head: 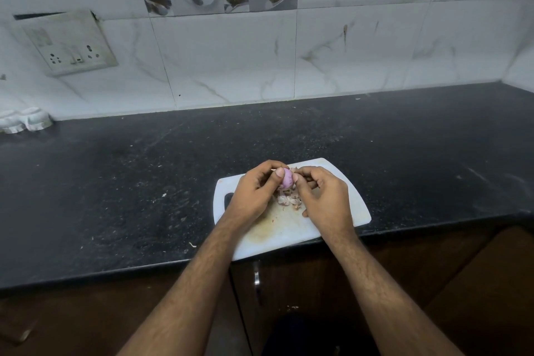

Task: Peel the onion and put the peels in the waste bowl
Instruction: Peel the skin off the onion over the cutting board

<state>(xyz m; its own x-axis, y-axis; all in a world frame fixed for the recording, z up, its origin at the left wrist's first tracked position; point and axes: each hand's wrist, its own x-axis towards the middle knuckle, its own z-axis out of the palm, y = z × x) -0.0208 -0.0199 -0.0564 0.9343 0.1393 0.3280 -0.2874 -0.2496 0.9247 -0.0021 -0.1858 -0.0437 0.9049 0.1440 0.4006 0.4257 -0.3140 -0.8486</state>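
A small purple onion [287,181] is held above a white cutting board [344,212]. My left hand [254,191] grips the onion from the left, thumb on its front. My right hand [323,196] pinches at the onion's right side with thumb and fingers, where a scrap of skin shows. A small heap of pale and reddish peels [289,199] lies on the board just under the onion, between both hands. No waste bowl is in view.
The board overhangs the front edge of a black stone counter [144,182]. Small white dishes [26,121] stand at the far left against the tiled wall. A socket plate [69,43] hangs on the wall. Brown cabinet doors with a handle [256,274] lie below.
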